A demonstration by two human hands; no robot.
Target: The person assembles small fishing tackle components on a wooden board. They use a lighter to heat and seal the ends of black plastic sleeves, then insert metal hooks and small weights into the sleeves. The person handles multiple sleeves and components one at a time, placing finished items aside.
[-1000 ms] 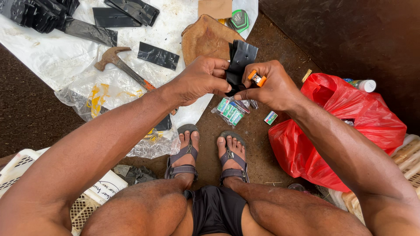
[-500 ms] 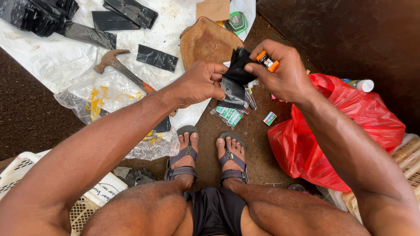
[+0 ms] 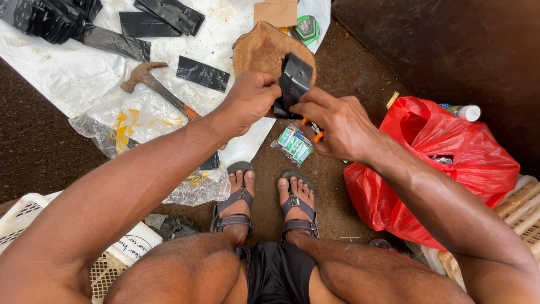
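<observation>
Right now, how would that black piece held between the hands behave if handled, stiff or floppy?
Probably thin and flexible: the black piece shows a crease and bends slightly between the left hand and right hand. Likely light, since fingertips alone hold it up. Its glossy surface may be a little slippery.

Both hands meet above the ground ahead of the sandalled feet (image 3: pixel 264 200): the left hand (image 3: pixel 250 101) and the right hand (image 3: pixel 337 126) both touch a folded sheet piece (image 3: pixel 293 84) between them. Behind the piece lies a wooden block (image 3: pixel 260 52), partly on the plastic sheet (image 3: pixel 67 73) spread to the left. On that sheet rest a hammer (image 3: pixel 154 87) and more sheet pieces (image 3: pixel 135 28). A small packet (image 3: pixel 295 144) lies below the right hand. A plastic bag (image 3: pixel 444 163) sits to the right, a basket (image 3: pixel 34 225) near left.
</observation>
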